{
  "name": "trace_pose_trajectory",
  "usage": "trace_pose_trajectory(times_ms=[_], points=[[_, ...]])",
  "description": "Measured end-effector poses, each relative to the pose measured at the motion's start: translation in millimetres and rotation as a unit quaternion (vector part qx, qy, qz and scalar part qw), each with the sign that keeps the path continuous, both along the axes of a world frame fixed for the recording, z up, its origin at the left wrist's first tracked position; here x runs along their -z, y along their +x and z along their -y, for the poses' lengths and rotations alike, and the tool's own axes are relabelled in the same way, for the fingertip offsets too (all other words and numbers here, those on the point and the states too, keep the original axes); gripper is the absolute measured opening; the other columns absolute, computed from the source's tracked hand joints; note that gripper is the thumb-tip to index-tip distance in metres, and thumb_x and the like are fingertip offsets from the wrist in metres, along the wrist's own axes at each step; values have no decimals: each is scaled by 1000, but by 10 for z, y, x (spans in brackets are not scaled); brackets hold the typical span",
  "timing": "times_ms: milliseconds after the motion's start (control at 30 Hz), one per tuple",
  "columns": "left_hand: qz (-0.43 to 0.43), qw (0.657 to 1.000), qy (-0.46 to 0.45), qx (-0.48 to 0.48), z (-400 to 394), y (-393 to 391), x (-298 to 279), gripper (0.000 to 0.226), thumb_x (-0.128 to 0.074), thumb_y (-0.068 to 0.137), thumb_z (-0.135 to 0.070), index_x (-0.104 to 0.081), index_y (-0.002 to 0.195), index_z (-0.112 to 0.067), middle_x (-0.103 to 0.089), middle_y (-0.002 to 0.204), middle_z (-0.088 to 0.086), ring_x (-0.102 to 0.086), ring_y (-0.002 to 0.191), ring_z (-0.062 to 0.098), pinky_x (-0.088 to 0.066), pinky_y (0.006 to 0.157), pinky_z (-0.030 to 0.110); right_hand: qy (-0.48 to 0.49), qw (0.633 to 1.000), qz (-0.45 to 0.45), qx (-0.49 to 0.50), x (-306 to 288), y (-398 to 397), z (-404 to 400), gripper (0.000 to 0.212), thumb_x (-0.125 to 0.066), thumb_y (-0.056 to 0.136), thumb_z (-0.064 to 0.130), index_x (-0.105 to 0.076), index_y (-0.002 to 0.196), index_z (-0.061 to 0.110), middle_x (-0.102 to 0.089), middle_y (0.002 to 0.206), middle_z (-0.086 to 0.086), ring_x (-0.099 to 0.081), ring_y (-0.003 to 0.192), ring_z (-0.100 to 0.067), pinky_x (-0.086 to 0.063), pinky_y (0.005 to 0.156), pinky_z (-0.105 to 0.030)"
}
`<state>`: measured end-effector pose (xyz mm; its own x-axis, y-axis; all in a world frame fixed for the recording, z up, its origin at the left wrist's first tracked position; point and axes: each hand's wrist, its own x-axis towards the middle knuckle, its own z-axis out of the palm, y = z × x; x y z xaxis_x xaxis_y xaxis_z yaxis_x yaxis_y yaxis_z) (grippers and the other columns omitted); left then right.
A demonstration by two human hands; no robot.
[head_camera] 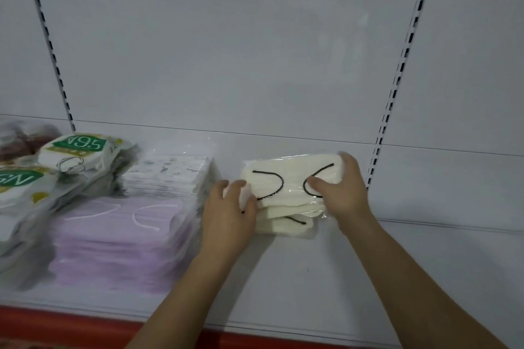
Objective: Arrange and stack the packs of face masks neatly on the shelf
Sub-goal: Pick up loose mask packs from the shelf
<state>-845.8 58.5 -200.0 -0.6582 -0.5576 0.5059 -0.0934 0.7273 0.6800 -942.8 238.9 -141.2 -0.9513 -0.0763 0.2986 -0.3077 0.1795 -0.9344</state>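
Red trim (56, 326) runs along the near edge of the shelf (397, 278), and both forearms reach out over it as I watch. Left hand (229, 215) is on the near-left corner of the cream packs (286, 187), fingers curled over the top and thumb tucked against the side, so it grips that end. Right hand (340, 187) clamps the right end, fingers wrapped over the far edge and thumb pressed on top beside a black ear loop. Those cream packs sit in a small pile, mid-shelf, the top one slightly askew over the ones under it, all in clear wrap. Just left of the left hand, a tall stack of pink packs (119, 238) stands near the front. Behind it, a stack of patterned packs (170, 173) sits toward the back wall. Further left, N95 bags (76, 153) are heaped loosely, leaning over the pink stack's edge. Far left behind them there's something dark reddish, too blurred for me to tell. Slotted uprights (397, 79) rise on the white back panel.
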Motion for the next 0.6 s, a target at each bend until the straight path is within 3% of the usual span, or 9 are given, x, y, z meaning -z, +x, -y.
trace_pose_trajectory(times_ms=[67,167,233,333,400,433,500,533,600], points=[[-36,999,28,-4,-130,70,-113,69,-64,91,-52,-41,148,-20,-39,152,7,-36,141,25,-39,111,42,-32,999,-20,10,-14,99,-272,79,-85,70,26,-44,134,45,-56,132,10,-57,121,-18,-51,100,-46],[-37,981,169,88,-338,154,-284,101,-75,79,-59,-20,158,-28,-32,156,-10,-33,144,9,-30,109,26,-96,995,-26,8,-3,351,-719,72,-85,74,17,-50,127,50,-61,127,12,-62,114,-12,-55,91,-42],[-20,941,278,190,-453,184,-315,91,-79,73,-58,-31,148,-43,-50,139,-20,-52,126,-2,-40,100,20,-107,994,-35,-7,46,507,-980,62,-82,77,9,-57,122,43,-69,113,11,-68,101,-7,-57,81,-33],[10,908,308,283,-587,143,-168,79,-89,68,-50,-48,136,-44,-67,123,-15,-64,112,-1,-53,94,26,-69,997,-17,-16,218,590,-1344,43,-81,77,5,-66,108,32,-75,93,16,-71,85,-4,-53,69,-24],[44,913,295,279,-711,148,-65,84,-91,63,-52,-51,136,-43,-65,126,-15,-59,121,1,-49,102,30,5,999,7,-39,359,548,-1580,37,-83,76,8,-66,100,30,-74,88,18,-69,82,-2,-48,69,-25],[63,915,285,280,-773,151,-11,74,-91,66,-50,-56,130,-43,-67,123,-17,-60,120,0,-49,102,26,49,997,14,-54,430,520,-1691,38,-83,75,9,-65,100,30,-73,88,17,-67,81,0,-47,69,-25],[104,920,257,278,-937,249,11,43,-88,76,-39,-61,110,-40,-70,102,-29,-62,98,-16,-48,83,6,110,991,30,-66,559,470,-1863,42,-85,73,12,-60,101,32,-70,91,14,-64,82,4,-45,70,-23],[115,924,239,274,-999,287,35,38,-86,77,-38,-60,105,-38,-70,97,-28,-62,88,-18,-47,73,3,123,989,38,-69,619,452,-1921,43,-85,74,15,-58,101,34,-69,94,13,-63,82,5,-46,70,-23],[124,933,214,261,-1066,329,72,50,-86,73,-47,-55,111,-37,-65,107,-19,-62,93,-7,-48,73,11,128,988,34,-80,691,406,-1974,41,-86,74,20,-59,102,33,-69,96,12,-64,80,5,-46,69,-21]])
